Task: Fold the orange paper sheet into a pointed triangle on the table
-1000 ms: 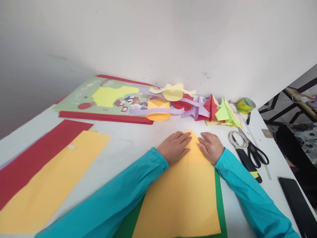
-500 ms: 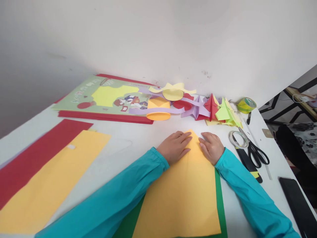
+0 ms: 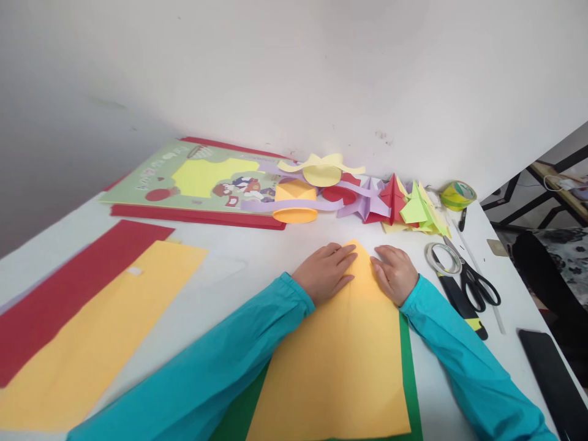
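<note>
A sheet of orange-yellow paper [image 3: 340,367] lies in front of me, its far end folded to a point. Beneath it, a green sheet [image 3: 411,380] shows along both sides. My left hand [image 3: 326,269] rests on the left slope of the point, fingers stretched out and lying on the paper, holding nothing. At the right slope is my right hand [image 3: 395,272], with thumb and fingers slightly apart and the thumb touching the paper's edge. My fingers hide part of both folded edges.
Red paper [image 3: 82,288] and another orange-yellow sheet [image 3: 105,343] lie left. Behind are a green printed folder [image 3: 151,177] and folded paper shapes [image 3: 392,199]. Rightward lie a tape roll [image 3: 443,258], scissors [image 3: 480,288], a cutter [image 3: 462,306], yellow-green tape [image 3: 458,195] and a black slab [image 3: 551,373].
</note>
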`<state>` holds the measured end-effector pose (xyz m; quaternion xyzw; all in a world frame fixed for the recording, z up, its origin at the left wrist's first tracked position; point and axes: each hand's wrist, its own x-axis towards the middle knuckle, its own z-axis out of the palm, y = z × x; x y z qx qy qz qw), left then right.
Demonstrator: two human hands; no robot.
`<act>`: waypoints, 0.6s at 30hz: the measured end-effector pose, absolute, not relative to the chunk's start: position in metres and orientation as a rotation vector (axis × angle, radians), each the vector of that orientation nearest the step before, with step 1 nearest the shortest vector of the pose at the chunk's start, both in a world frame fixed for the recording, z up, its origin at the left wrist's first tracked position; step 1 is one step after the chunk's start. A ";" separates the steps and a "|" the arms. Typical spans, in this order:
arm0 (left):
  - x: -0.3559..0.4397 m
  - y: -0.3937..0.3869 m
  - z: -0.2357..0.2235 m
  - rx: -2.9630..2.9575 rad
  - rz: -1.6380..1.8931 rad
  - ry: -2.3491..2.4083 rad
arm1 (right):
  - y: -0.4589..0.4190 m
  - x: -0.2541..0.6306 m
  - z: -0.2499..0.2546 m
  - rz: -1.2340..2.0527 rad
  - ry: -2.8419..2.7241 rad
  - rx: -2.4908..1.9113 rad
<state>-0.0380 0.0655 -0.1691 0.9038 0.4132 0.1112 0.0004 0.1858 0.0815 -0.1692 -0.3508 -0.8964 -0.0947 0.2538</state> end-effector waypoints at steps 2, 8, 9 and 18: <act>-0.038 0.065 -0.169 2.839 0.351 1.300 | 0.082 0.186 -0.169 -0.267 -2.439 -0.952; -0.038 0.065 -0.168 2.838 0.362 1.303 | 0.081 0.188 -0.170 -0.275 -2.422 -0.919; -0.038 0.065 -0.168 2.839 0.367 1.301 | 0.081 0.188 -0.170 -0.274 -2.419 -0.914; -0.039 0.065 -0.169 2.852 0.368 1.303 | 0.072 0.196 -0.168 -0.261 -2.405 -0.909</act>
